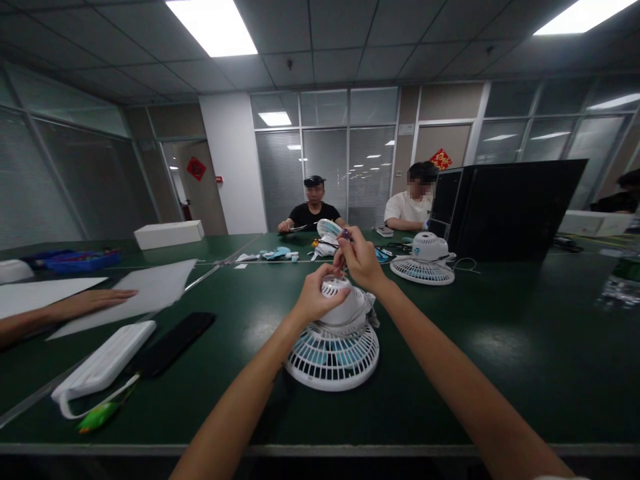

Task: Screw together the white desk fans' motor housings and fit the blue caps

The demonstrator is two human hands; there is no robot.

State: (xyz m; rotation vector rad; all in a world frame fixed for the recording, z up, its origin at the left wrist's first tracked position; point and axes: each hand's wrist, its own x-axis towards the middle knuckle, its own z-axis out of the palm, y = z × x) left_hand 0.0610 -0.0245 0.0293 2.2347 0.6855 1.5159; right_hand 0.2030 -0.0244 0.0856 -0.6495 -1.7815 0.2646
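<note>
A white fan with blue blades lies grille-down on the green table in front of me, its rounded motor housing on top. My left hand grips that housing, thumb on the near side and fingers at its top. Above it, my right hand pinches a small screwdriver with a dark purple handle end. The thin shaft points down at the top of the housing; my fingers hide most of the tool, and I cannot tell whether its tip sits in a screw. A grey-white cable bundle hangs at the fan's right side.
Another white fan lies grille-down to the right, before a black computer case. A white power bank and a black phone are at left, near another person's hand on a white sheet. Two people sit opposite.
</note>
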